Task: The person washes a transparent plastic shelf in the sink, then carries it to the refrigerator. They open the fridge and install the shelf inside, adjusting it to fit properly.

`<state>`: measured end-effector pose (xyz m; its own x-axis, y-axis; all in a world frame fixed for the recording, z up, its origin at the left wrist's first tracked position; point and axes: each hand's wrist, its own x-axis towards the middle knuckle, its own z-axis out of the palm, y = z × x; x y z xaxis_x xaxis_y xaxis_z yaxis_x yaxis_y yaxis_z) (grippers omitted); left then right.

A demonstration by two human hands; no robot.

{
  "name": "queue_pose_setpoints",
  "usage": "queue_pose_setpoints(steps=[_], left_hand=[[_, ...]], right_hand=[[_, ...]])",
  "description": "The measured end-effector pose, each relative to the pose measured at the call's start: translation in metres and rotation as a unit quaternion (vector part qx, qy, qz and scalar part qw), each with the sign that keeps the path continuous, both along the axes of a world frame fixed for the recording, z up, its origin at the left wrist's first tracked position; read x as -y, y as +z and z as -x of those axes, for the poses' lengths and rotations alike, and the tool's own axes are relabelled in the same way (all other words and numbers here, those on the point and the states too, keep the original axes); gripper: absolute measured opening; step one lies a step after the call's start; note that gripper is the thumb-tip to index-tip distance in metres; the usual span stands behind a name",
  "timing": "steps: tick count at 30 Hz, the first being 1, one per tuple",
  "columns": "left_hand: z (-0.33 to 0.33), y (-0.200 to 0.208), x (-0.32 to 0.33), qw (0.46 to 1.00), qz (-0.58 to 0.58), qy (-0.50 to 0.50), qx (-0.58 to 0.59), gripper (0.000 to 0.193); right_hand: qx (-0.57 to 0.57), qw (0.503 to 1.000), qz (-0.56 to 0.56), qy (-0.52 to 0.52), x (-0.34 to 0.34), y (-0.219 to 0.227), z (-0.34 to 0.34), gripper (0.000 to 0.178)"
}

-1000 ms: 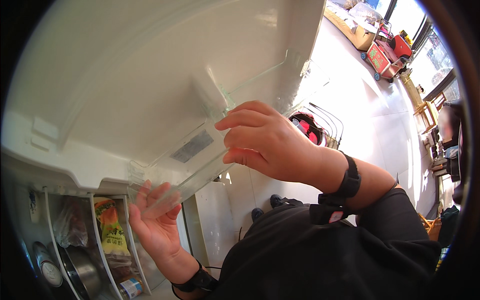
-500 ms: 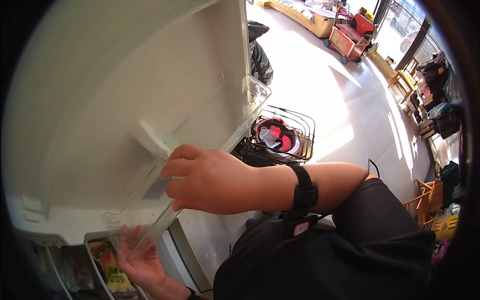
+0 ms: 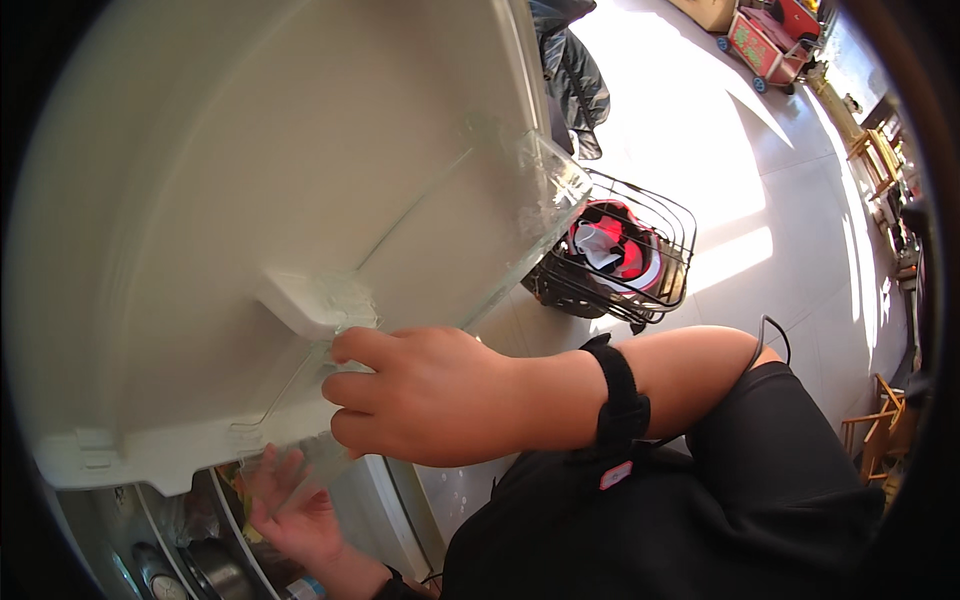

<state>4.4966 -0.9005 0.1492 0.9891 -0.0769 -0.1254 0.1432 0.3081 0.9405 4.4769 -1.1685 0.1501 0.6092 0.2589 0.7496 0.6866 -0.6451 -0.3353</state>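
A clear plastic door shelf (image 3: 440, 240) lies along the inner side of a white fridge door (image 3: 250, 180). My right hand (image 3: 430, 395) reaches across from the right, its fingers curled over the shelf's front wall; the fingertips are hidden behind it. Lower down, my left hand (image 3: 300, 520) is palm up at the shelf's near end, fingers bent around the clear plastic and partly seen through it. A white moulded bracket (image 3: 315, 300) sticks out of the door lining just beyond my right hand.
Below the door, fridge compartments hold a dark round pan-like thing (image 3: 215, 568) and bagged items. A black wire basket (image 3: 640, 240) with a red, white and black thing inside stands beyond the door. Black plastic bags (image 3: 575, 80), a red cart (image 3: 768, 45) and wooden chairs (image 3: 880, 425) are farther off.
The view has swung left, so the room sits farther right. The near end of the shelf has shifted against the door, and the bracket shows more plainly. Both hands stay at the shelf.
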Motion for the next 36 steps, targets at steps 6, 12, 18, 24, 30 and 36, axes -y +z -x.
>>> queue_pose_setpoints(steps=[6,12,18,24,30,36], left_hand=[[0.002,0.003,0.009,0.999,0.022,0.042,-0.021,0.063],[0.003,0.004,0.018,0.997,0.023,0.059,-0.032,0.063],[0.003,0.0,0.018,0.998,0.01,0.061,-0.028,0.063],[0.003,0.001,0.018,0.997,0.009,0.073,-0.03,0.062],[0.002,0.0,0.015,0.996,0.038,0.069,-0.032,0.061],[-0.001,-0.005,0.009,0.998,0.035,0.046,-0.027,0.061]], right_hand=[[0.053,0.998,-0.031,-0.003,-0.003,-0.009,-0.002,0.009],[0.048,0.998,-0.044,0.012,-0.001,-0.01,0.0,0.01],[0.051,0.998,-0.034,0.03,0.003,-0.012,0.002,0.01],[0.034,0.998,-0.001,0.047,0.005,-0.011,0.0,0.011],[0.036,0.999,-0.003,0.04,0.008,-0.005,0.002,0.013],[0.019,0.992,0.014,-0.121,0.038,0.001,0.024,0.024]])
